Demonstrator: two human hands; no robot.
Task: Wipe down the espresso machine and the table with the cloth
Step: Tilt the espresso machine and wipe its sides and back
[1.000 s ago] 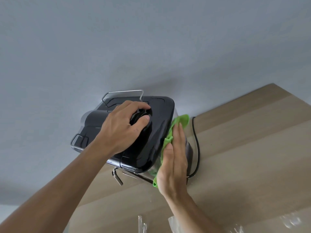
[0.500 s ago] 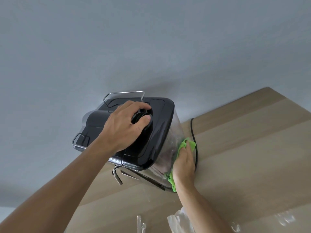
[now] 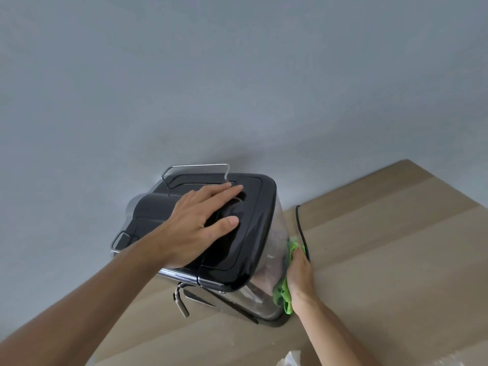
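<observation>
Head view looks down on the espresso machine (image 3: pixel 253 220), which stands at the back of the pale wood worktop (image 3: pixel 383 247), close to a plain grey wall (image 3: pixel 237 88). The left grip (image 3: pixel 195 225) lies flat on the glossy black top, fingers straight and holding nothing, apparently to steady the body. The right grip (image 3: pixel 299 276) presses the green cloth (image 3: pixel 282 291) against the shiny right side panel, low near the base. Its fingers look fairly straight rather than curled round the fabric, though the thumb is hidden. The likeliest trouble is the black cord (image 3: pixel 299 225), which runs down the worktop touching or just beside that wiping grip: a sweep toward the rear could snag it and tug the plug or drag the machine. Pushing sideways on the panel could also slide or tip the machine if the flat left palm slips on the slick top. The steam wand (image 3: pixel 181 303) juts out at the front, where a careless pass may knock it. Loose cloth folds hang below the palm and could smear rather than clean. Crumpled clear plastic (image 3: pixel 290 360) sits at the near edge, and the worktop itself looks not yet wiped.
</observation>
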